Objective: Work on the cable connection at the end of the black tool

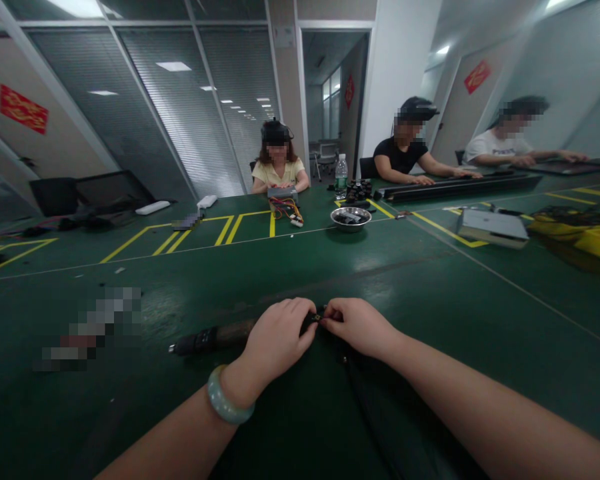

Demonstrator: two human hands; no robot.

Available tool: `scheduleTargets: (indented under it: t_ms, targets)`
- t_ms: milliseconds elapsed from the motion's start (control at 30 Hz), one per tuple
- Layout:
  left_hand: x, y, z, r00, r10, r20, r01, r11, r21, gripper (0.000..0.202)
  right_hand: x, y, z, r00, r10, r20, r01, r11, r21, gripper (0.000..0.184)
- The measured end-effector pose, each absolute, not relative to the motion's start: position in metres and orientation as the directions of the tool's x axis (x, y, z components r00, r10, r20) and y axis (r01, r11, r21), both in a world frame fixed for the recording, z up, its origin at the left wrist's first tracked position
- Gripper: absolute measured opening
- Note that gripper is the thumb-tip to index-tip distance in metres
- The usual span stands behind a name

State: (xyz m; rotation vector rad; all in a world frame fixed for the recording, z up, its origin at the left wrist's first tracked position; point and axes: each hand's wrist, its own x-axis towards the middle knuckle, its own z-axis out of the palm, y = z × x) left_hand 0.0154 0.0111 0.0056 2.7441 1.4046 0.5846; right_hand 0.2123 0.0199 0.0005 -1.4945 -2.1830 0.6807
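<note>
A dark electric screwdriver (211, 339) lies lengthwise on the green table, its metal tip pointing left. My left hand (280, 337), with a pale green bangle at the wrist, wraps over the tool's rear part. My right hand (357, 327) meets it at the tool's right end, thumb and fingertips pinched together. Between the two sets of fingertips shows a small dark piece with a yellowish mark (317, 318); what exactly the right fingers grip is too small to name. A black cable (363, 400) runs from beneath my right hand toward the near edge.
Ahead stand a metal bowl (351, 219) with small dark parts and a water bottle (341, 177). A grey box with coloured wires (286, 205) is before a person opposite. Two people sit at the right. A silver box (493, 227) lies far right; a blurred-out item (93, 330) lies left.
</note>
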Motion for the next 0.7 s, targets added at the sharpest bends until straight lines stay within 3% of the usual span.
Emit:
scheduleTargets:
  t_ms: [167,433,700]
  targets:
    - [0.0168,0.0113,0.008,0.564,0.763,0.317,0.766,-0.626,0.144,0.016,0.212,0.0215,-0.0026,-0.343,0.937,0.064,0.738,0.31,-0.599,0.014]
    - [0.0157,0.0102,0.0038,0.496,0.799,0.34,0.795,-0.576,0.192,0.027,0.212,0.0201,0.0003,-0.342,0.938,0.066,0.73,0.309,-0.61,0.013]
    - [0.0168,0.0101,0.0078,0.561,0.765,0.317,0.767,-0.624,0.149,0.016,0.2112,0.0185,0.0039,-0.339,0.939,0.051,0.746,0.302,-0.594,0.015]
